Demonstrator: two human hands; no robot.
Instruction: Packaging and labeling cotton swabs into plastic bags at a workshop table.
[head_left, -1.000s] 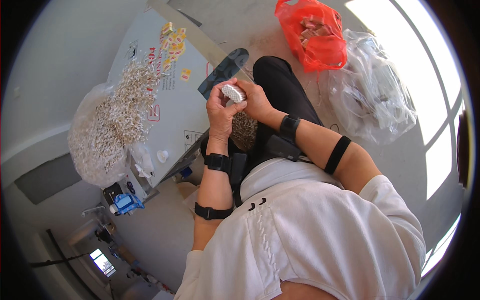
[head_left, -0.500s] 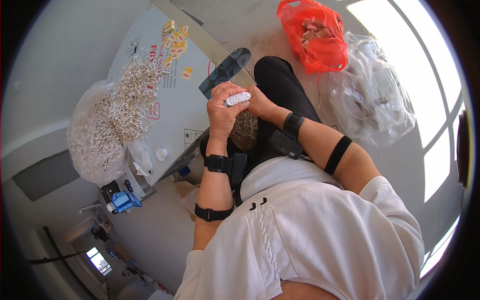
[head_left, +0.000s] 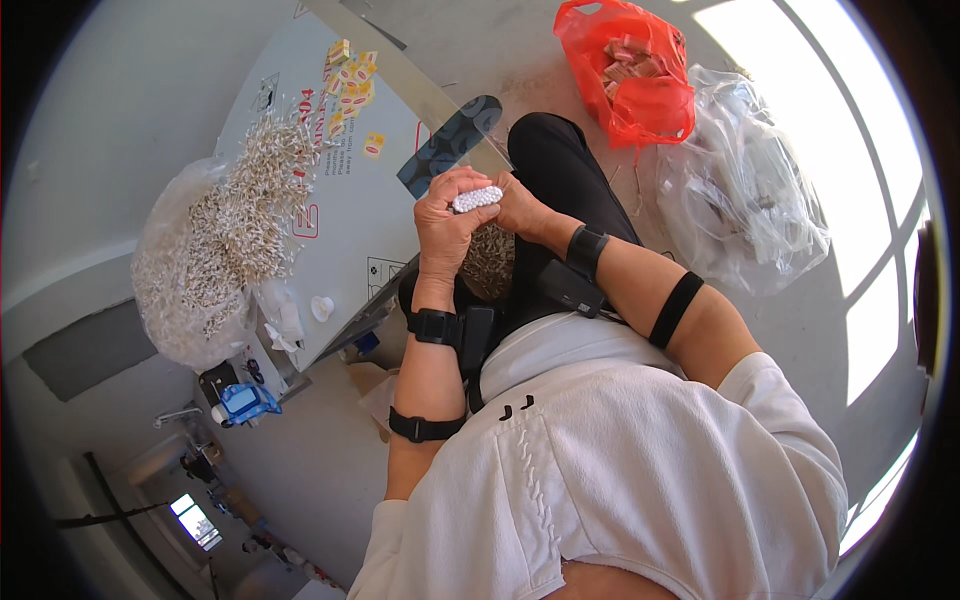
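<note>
A tight bundle of cotton swabs, its white tips packed into an oval, faces up between my hands above my lap. My left hand is closed round the left side of it, thumb below and fingers above. Against the bundle's right end, my right hand is also closed, with its fingertips partly hidden behind the swabs. Below both hands, a mass of loose cotton swabs lies between my legs; its container is mostly hidden.
To the left, a grey-white panel table bears a heap of cotton swabs spilling from a clear bag. Small yellow-and-white packets lie at its far end. On the floor at right are a red plastic bag and a clear bag.
</note>
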